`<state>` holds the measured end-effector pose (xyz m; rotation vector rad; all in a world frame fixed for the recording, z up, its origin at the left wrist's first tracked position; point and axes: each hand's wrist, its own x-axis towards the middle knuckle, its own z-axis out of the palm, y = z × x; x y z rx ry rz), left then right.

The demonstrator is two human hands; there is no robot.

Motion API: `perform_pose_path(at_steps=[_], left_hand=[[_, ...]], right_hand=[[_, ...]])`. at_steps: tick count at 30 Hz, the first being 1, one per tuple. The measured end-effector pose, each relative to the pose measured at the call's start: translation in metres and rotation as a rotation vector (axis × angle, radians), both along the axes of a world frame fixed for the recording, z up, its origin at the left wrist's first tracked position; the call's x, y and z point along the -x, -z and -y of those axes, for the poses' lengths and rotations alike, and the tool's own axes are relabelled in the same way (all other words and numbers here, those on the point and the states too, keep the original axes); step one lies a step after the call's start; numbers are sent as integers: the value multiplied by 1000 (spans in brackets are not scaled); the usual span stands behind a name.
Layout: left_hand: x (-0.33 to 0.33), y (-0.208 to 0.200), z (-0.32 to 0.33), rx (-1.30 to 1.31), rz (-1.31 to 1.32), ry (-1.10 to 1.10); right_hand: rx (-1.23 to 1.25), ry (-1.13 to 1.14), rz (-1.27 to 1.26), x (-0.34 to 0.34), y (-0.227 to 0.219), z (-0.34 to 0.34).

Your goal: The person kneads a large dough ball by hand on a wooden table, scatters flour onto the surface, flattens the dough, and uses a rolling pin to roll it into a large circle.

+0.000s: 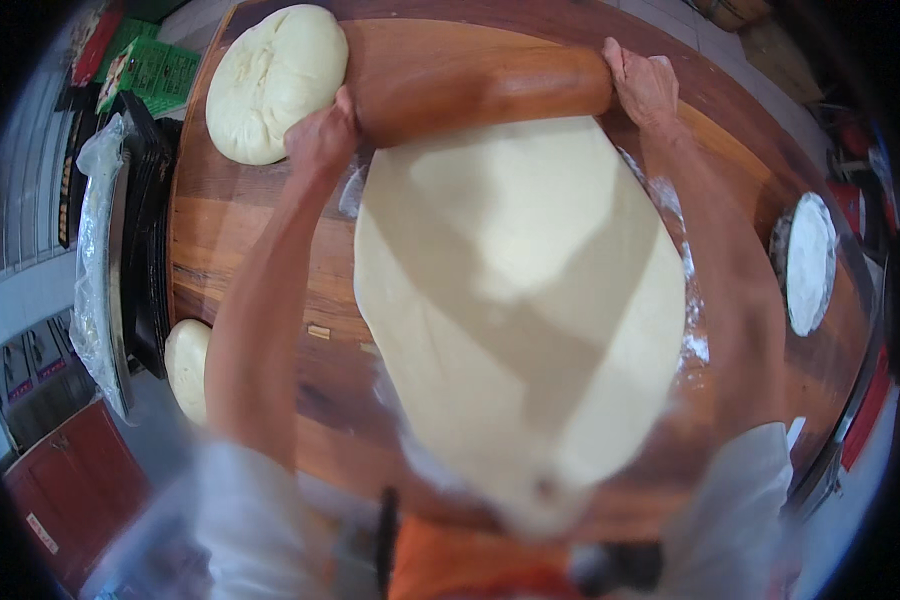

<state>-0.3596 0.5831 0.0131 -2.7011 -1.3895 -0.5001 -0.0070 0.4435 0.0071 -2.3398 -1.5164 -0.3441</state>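
Observation:
A thick wooden rolling pin lies across the far edge of a big flat sheet of dough. My left hand is closed around the pin's left end, and my right hand grips its right end. Both arms are stretched out over the table. The dough sheet widens in the middle and narrows toward me, its near end reaching the table's front edge by my orange apron. Just beyond my left hand sits a round, puffy lump of dough. A smaller dough piece shows partly behind my left forearm.
The wooden table carries white flour along the sheet's right side. A bowl of flour stands at the right edge. Black trays and a plastic-wrapped board stand upright at the left. A dark red cabinet is lower left.

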Motion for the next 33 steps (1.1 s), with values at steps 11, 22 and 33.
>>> perform_pose_path(at_steps=[11,22,33], left_hand=[[32,-7,398,386,1,-35],[56,-34,519,1065,-314,266],[123,-48,194,489,-322,726]], right_hand=[[267,-330,80,-4,-9,303],[560,63,-235,84,-59,576],[240,209,-277,291,-61,409]])
